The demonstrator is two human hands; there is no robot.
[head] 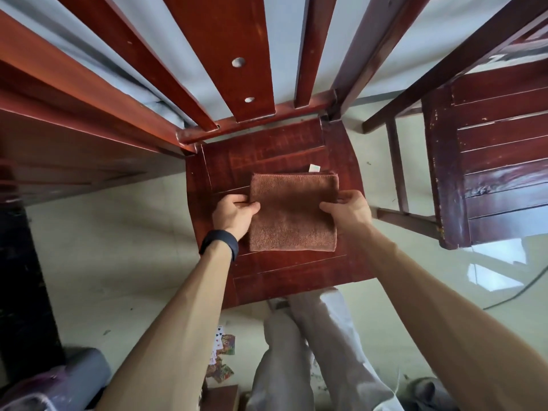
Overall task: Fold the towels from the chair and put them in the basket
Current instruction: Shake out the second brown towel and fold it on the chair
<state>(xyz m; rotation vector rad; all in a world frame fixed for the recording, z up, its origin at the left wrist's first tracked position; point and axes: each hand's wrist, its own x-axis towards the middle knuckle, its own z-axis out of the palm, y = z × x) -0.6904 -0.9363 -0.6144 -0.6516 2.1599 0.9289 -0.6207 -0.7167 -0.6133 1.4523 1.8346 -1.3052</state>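
At the bottom of the frame, light trousers (299, 351) stand over a pale floor (118, 247), with scattered playing cards (223, 345) lower left of centre. Two bare forearms reach up the frame, the left one wearing a black wristband (219, 241). At centre, the left hand (234, 213) pinches the left edge of a folded brown towel (293, 215), thumb on top; the right hand (347, 210) pinches its right edge, its fingers closed on the cloth. The towel lies flat on the red-brown wooden chair (267, 155) seat. A white tag (314, 168) peeks out at its far edge. A second, darker chair (489, 173) stands at right.
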